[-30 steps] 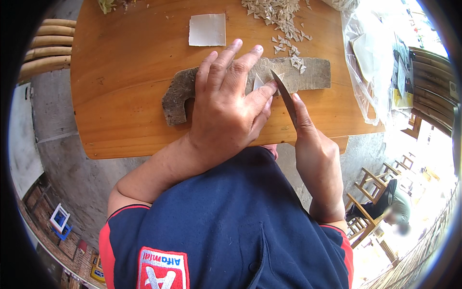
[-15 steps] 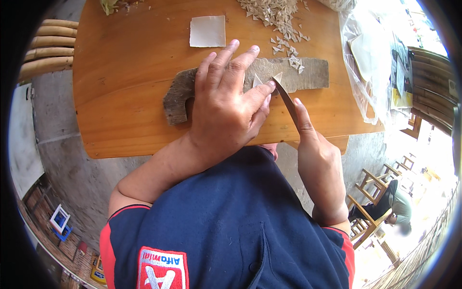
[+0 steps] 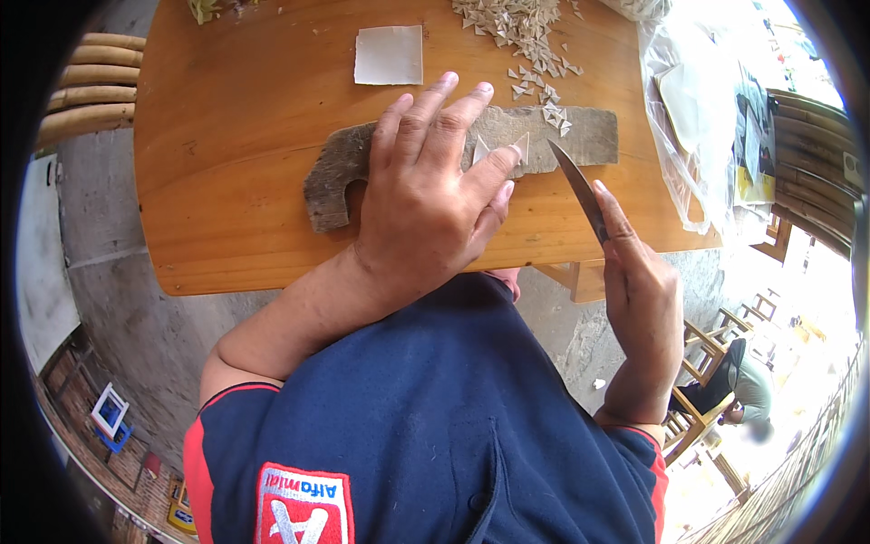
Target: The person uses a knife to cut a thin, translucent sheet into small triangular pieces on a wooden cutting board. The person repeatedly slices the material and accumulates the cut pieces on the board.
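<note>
My left hand (image 3: 433, 195) lies over a worn wooden board (image 3: 587, 138), fingers stretched out and slightly spread. Its thumb presses on a small pale, thin piece (image 3: 481, 150) with pointed corners; most of that piece is under the thumb and hand. In my right hand (image 3: 642, 295) is a knife (image 3: 580, 192), gripped by the handle with the index finger along the blade's back. The blade slants up and left, its tip at the board's near edge, apart from the pale piece. A few little triangular bits (image 3: 556, 118) rest on the board's far edge.
A pale square sheet (image 3: 389, 55) lies beyond the board on the wooden table (image 3: 236, 181). Many small triangles form a pile (image 3: 517, 25) at the far side. A clear plastic bag (image 3: 675, 118) covers the right edge. A person (image 3: 750, 385) is bent over near chairs at right.
My right hand has drawn the knife right and toward me, so the blade has come away from the pale piece. The left hand stays on the board with almost no movement.
</note>
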Action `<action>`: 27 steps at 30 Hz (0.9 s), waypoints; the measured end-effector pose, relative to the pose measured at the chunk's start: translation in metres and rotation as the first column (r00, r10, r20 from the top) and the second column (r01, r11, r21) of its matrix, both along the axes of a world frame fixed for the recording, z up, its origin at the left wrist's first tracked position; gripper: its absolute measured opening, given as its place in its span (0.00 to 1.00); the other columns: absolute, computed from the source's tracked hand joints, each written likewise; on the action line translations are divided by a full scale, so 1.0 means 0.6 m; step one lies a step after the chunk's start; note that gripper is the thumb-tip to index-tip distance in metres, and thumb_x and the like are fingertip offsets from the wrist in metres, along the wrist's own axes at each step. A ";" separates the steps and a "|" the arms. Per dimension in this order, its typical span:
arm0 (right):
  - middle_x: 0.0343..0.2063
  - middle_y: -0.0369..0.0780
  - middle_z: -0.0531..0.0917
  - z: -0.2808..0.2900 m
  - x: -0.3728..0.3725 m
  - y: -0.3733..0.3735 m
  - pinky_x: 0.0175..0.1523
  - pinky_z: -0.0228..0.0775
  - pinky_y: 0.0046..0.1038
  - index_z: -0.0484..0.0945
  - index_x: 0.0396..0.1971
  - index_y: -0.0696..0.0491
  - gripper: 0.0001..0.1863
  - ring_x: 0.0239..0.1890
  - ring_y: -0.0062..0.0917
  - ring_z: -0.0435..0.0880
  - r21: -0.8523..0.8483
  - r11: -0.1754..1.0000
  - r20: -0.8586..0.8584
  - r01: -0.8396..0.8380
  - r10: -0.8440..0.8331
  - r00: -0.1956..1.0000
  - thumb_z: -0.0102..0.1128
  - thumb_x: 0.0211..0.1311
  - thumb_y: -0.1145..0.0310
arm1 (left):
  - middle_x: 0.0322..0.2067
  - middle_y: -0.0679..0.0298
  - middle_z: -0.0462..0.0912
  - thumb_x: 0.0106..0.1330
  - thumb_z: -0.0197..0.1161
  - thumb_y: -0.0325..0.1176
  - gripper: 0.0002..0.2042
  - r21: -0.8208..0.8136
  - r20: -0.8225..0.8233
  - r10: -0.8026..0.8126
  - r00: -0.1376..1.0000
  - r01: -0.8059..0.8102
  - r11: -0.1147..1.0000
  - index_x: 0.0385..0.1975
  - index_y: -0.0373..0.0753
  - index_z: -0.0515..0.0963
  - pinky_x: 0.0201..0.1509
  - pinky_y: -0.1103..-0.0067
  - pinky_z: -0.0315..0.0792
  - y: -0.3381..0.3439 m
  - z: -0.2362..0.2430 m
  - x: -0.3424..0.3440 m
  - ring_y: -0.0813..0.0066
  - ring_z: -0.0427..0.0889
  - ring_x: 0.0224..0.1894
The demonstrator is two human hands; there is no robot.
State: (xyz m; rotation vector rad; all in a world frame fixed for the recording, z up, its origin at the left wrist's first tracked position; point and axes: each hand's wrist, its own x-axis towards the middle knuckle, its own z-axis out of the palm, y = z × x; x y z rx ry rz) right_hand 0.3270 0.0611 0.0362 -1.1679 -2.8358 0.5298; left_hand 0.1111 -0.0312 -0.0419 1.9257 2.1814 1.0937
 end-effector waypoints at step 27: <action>0.21 0.45 0.80 0.004 -0.002 -0.002 0.30 0.75 0.40 0.72 0.71 0.42 0.39 0.22 0.36 0.83 -0.041 0.999 -0.044 0.000 -0.002 0.999 0.58 0.58 0.86 | 0.68 0.50 0.70 0.60 0.72 0.37 0.17 -0.064 -0.020 -0.037 0.999 0.036 0.997 0.51 0.51 0.86 0.74 0.54 0.58 0.007 0.006 0.003 0.48 0.64 0.73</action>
